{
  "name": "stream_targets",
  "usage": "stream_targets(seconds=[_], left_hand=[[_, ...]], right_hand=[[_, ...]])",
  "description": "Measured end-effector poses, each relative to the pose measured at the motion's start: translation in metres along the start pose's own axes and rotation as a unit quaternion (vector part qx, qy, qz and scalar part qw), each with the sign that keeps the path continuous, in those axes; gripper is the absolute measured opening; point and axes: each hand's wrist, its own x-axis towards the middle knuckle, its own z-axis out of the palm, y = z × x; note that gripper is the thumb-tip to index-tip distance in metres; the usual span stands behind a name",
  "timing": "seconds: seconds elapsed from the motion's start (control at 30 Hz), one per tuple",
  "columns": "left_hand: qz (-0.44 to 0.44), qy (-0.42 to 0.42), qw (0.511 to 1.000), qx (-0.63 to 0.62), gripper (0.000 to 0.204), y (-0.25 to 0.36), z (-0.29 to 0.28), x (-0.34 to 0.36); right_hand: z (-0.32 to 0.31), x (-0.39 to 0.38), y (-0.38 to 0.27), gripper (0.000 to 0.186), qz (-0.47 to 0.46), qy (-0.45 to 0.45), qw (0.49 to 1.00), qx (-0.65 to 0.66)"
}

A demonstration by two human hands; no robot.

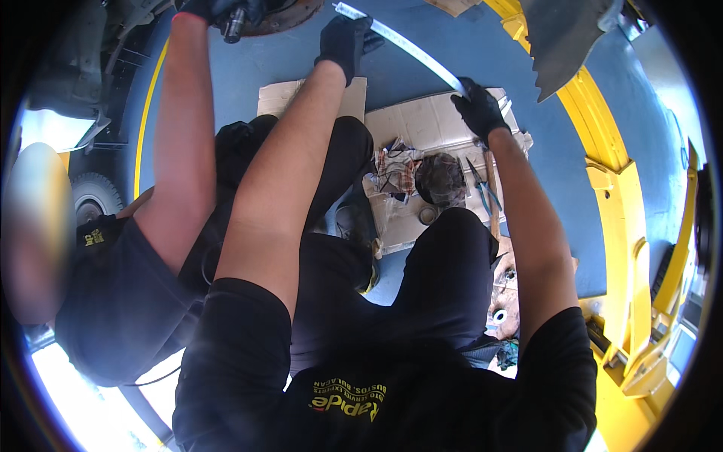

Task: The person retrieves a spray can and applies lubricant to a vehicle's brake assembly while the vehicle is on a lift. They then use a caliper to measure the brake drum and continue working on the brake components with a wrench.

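Observation:
A long, thin, white bendy strip, perhaps a tube, arcs between my two black-gloved hands at the top middle. My right hand is closed around its lower right end. Near the other end, my left hand has its fingers bent against the strip, whose tip sticks out beyond the knuckles. Left of it, a co-worker's gloved hand is beside a dark metal cylinder, perhaps a socket, by a rusty round disc. Cut off by the frame's edge, the co-worker's grip is not fully visible.
Cardboard on the blue floor bears a plaid rag, a dark round object, a tape roll and teal-handled pliers. A yellow lift arm stands at right. The co-worker crouches close at left.

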Motion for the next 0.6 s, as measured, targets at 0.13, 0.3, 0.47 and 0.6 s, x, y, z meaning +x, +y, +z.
stream_targets(seconds=[0.13, 0.3, 0.47, 0.6], left_hand=[[0.012, -0.007, 0.999, -0.029, 0.016, -0.003, 0.012, 0.007], [0.032, -0.099, 0.984, -0.147, 0.016, -0.033, -0.044, 0.062], [-0.008, -0.14, 0.958, -0.248, 0.016, -0.043, -0.035, 0.072], [0.013, -0.156, 0.957, -0.245, 0.017, -0.047, -0.045, 0.077]], right_hand=[[-0.007, 0.031, 0.009, 0.031, -0.004, 0.025, 0.987, -0.156], [-0.01, 0.06, -0.012, 0.036, 0.01, -0.044, 0.947, -0.317], [-0.007, 0.07, -0.005, 0.035, 0.019, -0.093, 0.932, -0.35], [0.001, 0.073, -0.001, 0.035, 0.022, -0.086, 0.943, -0.32]])
